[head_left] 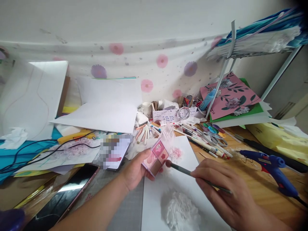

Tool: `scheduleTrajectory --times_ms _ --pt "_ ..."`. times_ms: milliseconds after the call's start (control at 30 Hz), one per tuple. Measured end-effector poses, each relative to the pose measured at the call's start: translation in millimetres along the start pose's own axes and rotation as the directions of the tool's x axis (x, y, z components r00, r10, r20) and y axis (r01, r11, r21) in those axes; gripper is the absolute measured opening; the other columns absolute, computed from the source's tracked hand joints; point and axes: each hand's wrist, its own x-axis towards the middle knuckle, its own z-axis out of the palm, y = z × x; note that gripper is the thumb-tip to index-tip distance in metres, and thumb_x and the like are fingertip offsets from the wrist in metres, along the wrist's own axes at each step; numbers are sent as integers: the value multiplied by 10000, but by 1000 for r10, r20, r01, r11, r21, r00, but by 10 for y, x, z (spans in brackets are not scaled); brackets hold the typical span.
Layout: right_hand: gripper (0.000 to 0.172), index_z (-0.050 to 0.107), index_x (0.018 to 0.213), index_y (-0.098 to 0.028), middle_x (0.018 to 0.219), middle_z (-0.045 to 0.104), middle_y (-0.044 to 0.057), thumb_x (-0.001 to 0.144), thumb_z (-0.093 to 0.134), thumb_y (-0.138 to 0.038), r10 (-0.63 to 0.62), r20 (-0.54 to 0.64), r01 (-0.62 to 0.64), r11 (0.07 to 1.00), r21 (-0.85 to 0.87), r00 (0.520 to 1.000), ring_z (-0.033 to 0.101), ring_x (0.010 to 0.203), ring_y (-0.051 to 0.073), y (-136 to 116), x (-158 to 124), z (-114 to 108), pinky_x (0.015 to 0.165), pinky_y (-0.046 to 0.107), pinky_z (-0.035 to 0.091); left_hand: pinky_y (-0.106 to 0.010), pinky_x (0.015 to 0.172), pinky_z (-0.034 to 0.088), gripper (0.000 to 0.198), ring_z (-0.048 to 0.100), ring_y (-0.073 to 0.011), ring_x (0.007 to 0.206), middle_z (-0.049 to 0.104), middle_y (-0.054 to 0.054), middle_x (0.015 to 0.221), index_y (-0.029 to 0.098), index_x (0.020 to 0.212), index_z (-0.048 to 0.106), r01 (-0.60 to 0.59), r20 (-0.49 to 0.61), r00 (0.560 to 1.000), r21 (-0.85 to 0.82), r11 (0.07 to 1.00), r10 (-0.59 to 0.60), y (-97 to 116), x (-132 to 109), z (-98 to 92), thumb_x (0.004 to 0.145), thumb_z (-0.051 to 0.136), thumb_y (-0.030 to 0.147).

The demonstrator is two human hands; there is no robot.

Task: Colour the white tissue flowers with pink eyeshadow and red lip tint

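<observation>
My left hand grips an opened makeup palette with pink and brown pans, its clear lid tipped up. In my right hand is a makeup brush with a dark green handle, its reddish-brown tip just beside the palette's right edge; I cannot tell if they touch. Below both hands a white ruffled paper flower lies on a white sheet. A smaller pink-tinted ruffled flower sits on the same sheet behind the brush.
A blue glue gun lies at the right. Many pens and scissors are spread behind the sheet. A large phone and black cables lie at the left. A white rack stands back right.
</observation>
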Motion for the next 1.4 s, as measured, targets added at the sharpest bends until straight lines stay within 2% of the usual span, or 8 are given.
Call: scheduleTrajectory --times_ms 133,267,633,967,1067,1200,1300,1400 --pt "212 601 1023 -196 802 654 39 888 517 -56 -22 -110 18 999 -39 994 641 739 141 21 -7 14 650 245 534 -207 441 440 554 713 -239 753 735 -157 1081 176 1269 632 -16 -3 1000 -17 1000 16 0 -4 -2 857 497 521" --pt "178 602 1010 -206 806 664 28 914 510 -87 18 -64 -20 1000 -23 998 645 740 133 40 -19 40 691 243 534 -200 439 438 547 713 -242 774 719 -175 1114 137 1200 674 -15 8 1000 -3 1000 15 3 -5 -7 868 472 522" --pt "199 596 1058 -187 863 669 47 909 523 -79 -12 -96 7 998 -56 995 653 801 142 48 -66 59 734 246 533 -206 430 451 539 709 -238 734 751 -140 990 164 1182 685 -18 -22 1000 -32 999 17 15 10 0 825 536 539" --pt "255 602 1068 -179 830 644 40 883 507 -32 -45 -43 47 997 62 998 626 769 137 -4 -26 112 671 242 539 -224 442 456 526 712 -256 773 713 -166 1131 168 1171 673 18 -47 999 -60 998 -20 -38 16 -42 818 556 540" --pt "236 612 1038 -195 810 652 37 891 501 -48 -17 -7 17 998 56 1000 634 740 148 22 -39 94 652 262 541 -223 461 471 518 700 -248 815 704 -168 1151 146 1163 686 -8 -31 999 -20 1000 8 -22 9 -44 850 529 529" --pt "244 600 1045 -211 819 675 45 886 505 -52 6 -85 -5 1000 10 996 658 750 172 56 -53 60 665 294 543 -205 457 446 496 692 -234 803 733 -143 1068 177 1200 677 -34 -38 999 49 998 36 20 -16 -27 866 527 511" --pt "211 607 1019 -224 808 673 35 899 520 -74 44 -42 -43 999 10 998 652 732 165 61 -60 53 661 292 544 -212 474 451 481 688 -241 822 738 -143 1059 177 1177 689 -47 -33 998 94 994 51 38 -27 -17 866 529 507" --pt "240 606 1037 -205 806 664 38 888 507 -44 9 -53 -7 1000 27 999 641 741 152 53 -60 54 663 274 542 -210 470 444 471 683 -233 816 732 -128 1091 198 1193 683 -47 -27 998 101 994 50 45 -25 -17 863 533 497"
